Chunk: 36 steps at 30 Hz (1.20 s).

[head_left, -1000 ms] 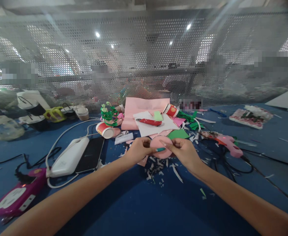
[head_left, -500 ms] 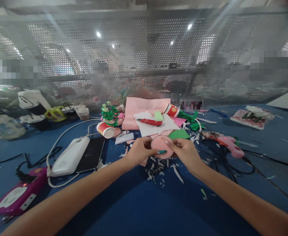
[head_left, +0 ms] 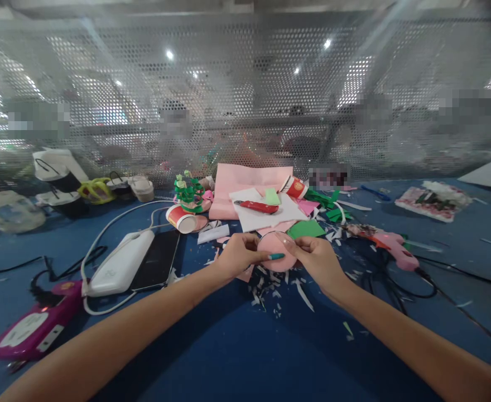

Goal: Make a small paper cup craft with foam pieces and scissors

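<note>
Between my hands is a round pink paper disc (head_left: 275,261) with a dark line along its upper edge. My left hand (head_left: 242,255) grips its left side, the green-nailed thumb lying across the face. On the right side my right hand (head_left: 312,257) pinches the disc, thumb and fingers near the top. Beyond it, a red utility knife (head_left: 257,207) rests on white paper (head_left: 245,222) over a pink sheet (head_left: 229,184). Green paper (head_left: 306,229) lies just behind my right hand. White paper scraps (head_left: 266,287) are scattered below the disc.
A pink glue gun (head_left: 396,248) with its cable lies right. To the left are a black phone (head_left: 159,259), a white power bank (head_left: 122,265) and a purple power strip (head_left: 40,329). Paper cups (head_left: 181,219), a green paper plant (head_left: 189,192) and a perforated metal screen (head_left: 245,100) stand farther back.
The view has shifted very slightly, so the table things appear a little to the right. Both hands keep the same hold on the pink disc.
</note>
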Available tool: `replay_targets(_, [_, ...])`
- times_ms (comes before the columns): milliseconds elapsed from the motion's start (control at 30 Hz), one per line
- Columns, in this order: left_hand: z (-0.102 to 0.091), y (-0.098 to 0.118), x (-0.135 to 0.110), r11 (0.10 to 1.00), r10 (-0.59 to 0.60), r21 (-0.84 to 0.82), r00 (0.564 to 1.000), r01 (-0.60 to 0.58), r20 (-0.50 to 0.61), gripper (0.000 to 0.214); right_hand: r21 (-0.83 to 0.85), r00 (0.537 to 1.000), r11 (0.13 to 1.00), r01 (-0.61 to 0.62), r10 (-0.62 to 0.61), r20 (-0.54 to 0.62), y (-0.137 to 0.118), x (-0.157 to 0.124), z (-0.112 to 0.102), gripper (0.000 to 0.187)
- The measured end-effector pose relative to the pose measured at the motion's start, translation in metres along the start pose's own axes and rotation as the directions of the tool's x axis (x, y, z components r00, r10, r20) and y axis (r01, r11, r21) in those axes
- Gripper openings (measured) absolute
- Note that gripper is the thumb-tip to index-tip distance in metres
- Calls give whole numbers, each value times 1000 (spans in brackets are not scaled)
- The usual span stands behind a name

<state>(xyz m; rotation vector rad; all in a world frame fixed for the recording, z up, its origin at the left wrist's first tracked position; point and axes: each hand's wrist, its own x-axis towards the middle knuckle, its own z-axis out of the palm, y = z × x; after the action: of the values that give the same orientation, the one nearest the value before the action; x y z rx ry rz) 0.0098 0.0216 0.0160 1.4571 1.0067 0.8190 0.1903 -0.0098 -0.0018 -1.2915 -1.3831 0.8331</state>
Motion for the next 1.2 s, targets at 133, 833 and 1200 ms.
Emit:
replay_targets(133, [1, -1, -1, 1000, 11, 8, 1000, -11, 12, 32, 54, 998, 996, -65, 65, 8, 0, 0, 0, 44])
replay_targets(833, [8, -28, 1, 902, -17, -432, 999, -3, -42, 45, 62, 997, 995, -82, 82, 10, 7, 6, -7, 41])
replay_targets(1200, [10, -24, -8, 982, 162, -99, 987, -162, 0, 31, 237, 983, 954, -183, 172, 66, 0, 2, 1, 44])
